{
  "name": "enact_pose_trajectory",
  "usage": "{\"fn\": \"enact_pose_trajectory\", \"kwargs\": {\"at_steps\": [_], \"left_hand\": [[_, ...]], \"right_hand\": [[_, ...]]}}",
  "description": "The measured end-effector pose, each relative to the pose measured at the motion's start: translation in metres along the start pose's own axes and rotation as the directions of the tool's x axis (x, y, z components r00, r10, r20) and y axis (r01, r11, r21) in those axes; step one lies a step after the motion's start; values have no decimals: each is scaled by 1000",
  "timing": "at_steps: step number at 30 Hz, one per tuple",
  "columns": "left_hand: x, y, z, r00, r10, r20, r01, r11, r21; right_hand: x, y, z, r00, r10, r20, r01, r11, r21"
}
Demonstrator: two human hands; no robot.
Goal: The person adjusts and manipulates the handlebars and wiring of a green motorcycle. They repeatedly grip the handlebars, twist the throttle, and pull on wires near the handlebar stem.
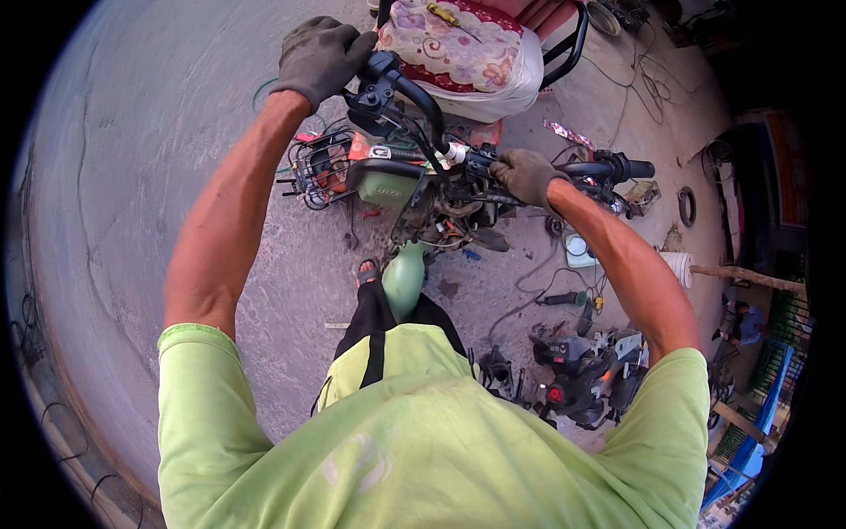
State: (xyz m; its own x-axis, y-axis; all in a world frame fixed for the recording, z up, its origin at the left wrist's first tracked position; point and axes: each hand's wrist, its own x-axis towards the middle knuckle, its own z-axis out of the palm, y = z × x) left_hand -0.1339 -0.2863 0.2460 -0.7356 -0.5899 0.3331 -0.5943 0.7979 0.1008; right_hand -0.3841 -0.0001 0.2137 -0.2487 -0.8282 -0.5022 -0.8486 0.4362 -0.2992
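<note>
My left hand (322, 63), in a dark glove, grips the left end of a black curved handlebar (421, 100), beside its switch cluster (374, 97). Lower and to the right, my right hand (527, 176), also gloved, closes on a dark bar near a silver clamp (454, 153); the right grip (636, 168) sticks out beyond it. Below lie exposed wires and parts (441, 220) of the vehicle, a green box-like piece (382, 189) and a light green body panel (405, 278) between my legs.
A flower-patterned seat cover (454, 48) carries a yellow screwdriver (442, 14). A wire basket (313, 167) stands left. Cables (538, 286), an angle grinder (564, 299), a loose tyre (686, 205) and a dark scooter (582, 379) are at the right, near a wooden pole (740, 275).
</note>
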Motion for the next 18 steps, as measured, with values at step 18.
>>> {"fn": "enact_pose_trajectory", "kwargs": {"at_steps": [18], "left_hand": [[17, -1, -17, 895, 376, 241, -296, 903, -312]], "right_hand": [[-11, -16, 12, 972, 201, -121, -215, 969, -121]]}}
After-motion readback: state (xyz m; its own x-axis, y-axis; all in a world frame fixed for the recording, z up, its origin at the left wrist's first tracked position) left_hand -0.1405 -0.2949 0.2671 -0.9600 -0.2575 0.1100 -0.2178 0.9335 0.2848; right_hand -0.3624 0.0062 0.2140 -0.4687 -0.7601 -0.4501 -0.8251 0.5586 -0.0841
